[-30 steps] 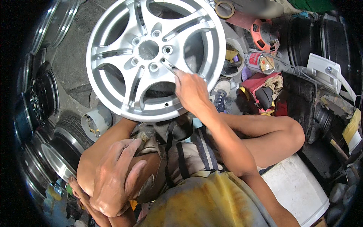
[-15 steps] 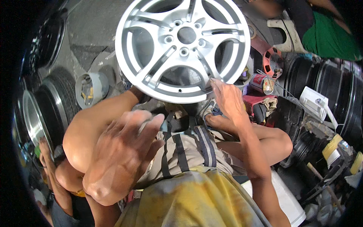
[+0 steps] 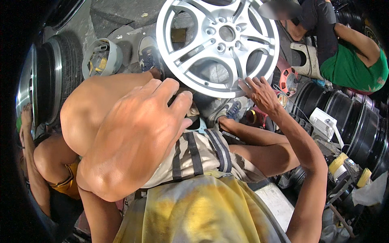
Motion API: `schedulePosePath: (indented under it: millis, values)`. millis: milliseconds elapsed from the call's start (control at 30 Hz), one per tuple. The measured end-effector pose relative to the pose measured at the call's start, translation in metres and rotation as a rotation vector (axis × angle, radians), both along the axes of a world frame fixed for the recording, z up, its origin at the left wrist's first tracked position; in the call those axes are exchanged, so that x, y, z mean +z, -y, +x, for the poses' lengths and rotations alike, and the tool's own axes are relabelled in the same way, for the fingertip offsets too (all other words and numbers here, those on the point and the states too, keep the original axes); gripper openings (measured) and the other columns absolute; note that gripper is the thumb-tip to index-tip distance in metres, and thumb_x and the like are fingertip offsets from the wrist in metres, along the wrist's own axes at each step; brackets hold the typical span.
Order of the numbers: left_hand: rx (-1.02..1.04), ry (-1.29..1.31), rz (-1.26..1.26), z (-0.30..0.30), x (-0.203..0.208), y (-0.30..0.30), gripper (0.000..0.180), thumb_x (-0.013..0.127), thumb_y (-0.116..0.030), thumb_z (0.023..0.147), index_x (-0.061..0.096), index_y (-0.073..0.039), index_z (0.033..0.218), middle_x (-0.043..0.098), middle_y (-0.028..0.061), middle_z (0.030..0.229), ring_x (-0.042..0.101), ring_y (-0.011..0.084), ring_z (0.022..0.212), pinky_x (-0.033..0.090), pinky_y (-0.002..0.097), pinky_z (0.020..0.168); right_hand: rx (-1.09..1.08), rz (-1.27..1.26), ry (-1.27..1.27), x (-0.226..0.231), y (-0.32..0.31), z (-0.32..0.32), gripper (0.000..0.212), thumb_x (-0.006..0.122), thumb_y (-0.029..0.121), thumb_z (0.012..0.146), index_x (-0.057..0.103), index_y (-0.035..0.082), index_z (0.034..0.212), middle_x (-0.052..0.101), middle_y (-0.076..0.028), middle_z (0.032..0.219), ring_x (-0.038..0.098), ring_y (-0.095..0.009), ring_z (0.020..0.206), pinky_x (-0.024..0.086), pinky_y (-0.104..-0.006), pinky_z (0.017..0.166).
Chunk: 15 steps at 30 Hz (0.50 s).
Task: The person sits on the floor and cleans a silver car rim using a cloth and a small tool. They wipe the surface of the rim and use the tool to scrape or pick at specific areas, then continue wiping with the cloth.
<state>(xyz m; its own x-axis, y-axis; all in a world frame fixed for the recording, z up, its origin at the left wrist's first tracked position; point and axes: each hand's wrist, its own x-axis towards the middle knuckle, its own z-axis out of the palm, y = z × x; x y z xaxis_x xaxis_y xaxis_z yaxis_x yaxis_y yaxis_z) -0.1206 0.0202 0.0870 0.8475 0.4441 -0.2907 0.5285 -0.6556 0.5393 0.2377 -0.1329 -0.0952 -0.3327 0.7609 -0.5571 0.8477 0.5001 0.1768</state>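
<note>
Nearest my camera, the left hand [image 3: 135, 129] hangs over the left leg [image 3: 83, 117], its fingers bent and apart with nothing in them that I can see; it blocks my view of part of the shorts [image 3: 204, 156]. Further out, the right hand [image 3: 262, 95] has its fingers spread at the near edge of the wheel [image 3: 217, 39], hiding a little of it; I cannot tell whether they pinch anything. The wheel is beyond the lap: silver, paired spokes, five bolt holes around an open centre, its far edge cropped from my view. A shoe [image 3: 148, 56] is just left of it. Further left I have a pail [image 3: 115, 56] with yellow scraps and a tire [image 3: 71, 60]; to the right, black rims [image 3: 346, 113], then a stool [image 3: 314, 60] and a person [image 3: 354, 67] in green.
</note>
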Motion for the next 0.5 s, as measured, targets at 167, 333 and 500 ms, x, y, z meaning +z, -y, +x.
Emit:
schedulePosePath:
  millis: [167, 333, 500]
  values:
    - [0.01, -0.023, 0.028, -0.007, -0.007, 0.002, 0.036, 0.071, -0.016, 0.09, 0.063, -0.004, 0.123, 0.063, 0.0152, 0.115, 0.063, 0.0352, 0.106, 0.053, 0.0424, 0.089, 0.117, -0.018, 0.111, -0.007, -0.028, -0.01, 0.031, 0.061, 0.021, 0.093, 0.063, 0.014, 0.123, 0.054, -0.008, 0.116, 0.055, -0.022, 0.108, 0.043, -0.0385, 0.09]
    - [0.011, 0.066, 0.079, -0.008, -0.013, 0.005, 0.036, 0.072, -0.016, 0.089, 0.062, -0.004, 0.122, 0.063, 0.0153, 0.115, 0.063, 0.0355, 0.105, 0.052, 0.0423, 0.089, 0.088, 0.06, 0.099, -0.009, -0.063, -0.007, 0.014, 0.062, 0.021, 0.093, 0.068, 0.015, 0.105, 0.054, -0.008, 0.107, 0.055, -0.023, 0.097, 0.043, -0.039, 0.084]
    - [0.014, 0.118, 0.106, -0.01, -0.016, 0.006, 0.036, 0.073, -0.014, 0.088, 0.063, -0.005, 0.122, 0.063, 0.0155, 0.115, 0.064, 0.0352, 0.102, 0.052, 0.0419, 0.088, 0.058, -0.017, 0.125, -0.002, -0.043, -0.011, 0.022, 0.059, 0.015, 0.094, 0.065, 0.016, 0.115, 0.057, -0.007, 0.105, 0.059, -0.023, 0.095, 0.043, -0.0396, 0.084]
